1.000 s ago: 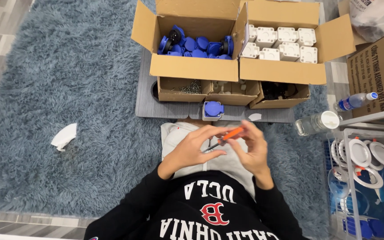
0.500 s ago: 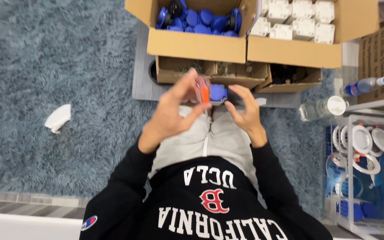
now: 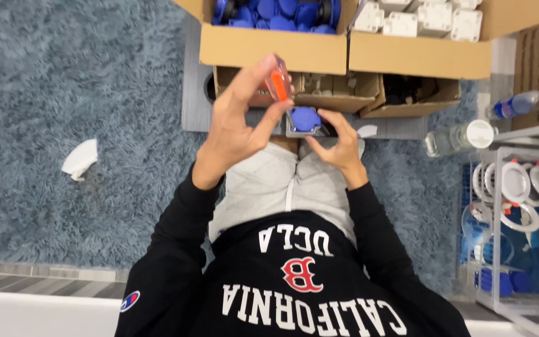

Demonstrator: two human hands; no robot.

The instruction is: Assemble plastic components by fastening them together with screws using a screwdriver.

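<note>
Both hands have travelled forward since half a second ago, away from my lap and up toward the row of boxes, and the small blue part has come down with the right one onto the grey board. My left hand [image 3: 235,128] is raised, thumb and fingers pinched on a short tool with an orange handle and clear cap [image 3: 279,81], held tilted over the work. My right hand [image 3: 338,143] cups the far side of a small grey square housing with a round blue plastic cap on top [image 3: 305,120], fingers curled against it, steadying it on the flat grey board [image 3: 232,118] just beyond my knees. Behind it stands an open cardboard box of blue caps [image 3: 269,43], beside it an open cardboard box of white square parts [image 3: 419,50], with lower brown cartons [image 3: 338,90] between them and the board. A crumpled white paper scrap [image 3: 80,159] lies well apart on the shaggy blue-grey rug [image 3: 63,75]. Judgement: the step in hand is seating or fastening the blue cap onto its housing. Next move calls for bringing the tool tip down square onto the cap while the right hand keeps the housing from sliding; whether the tip is engaged yet I cannot tell.
</note>
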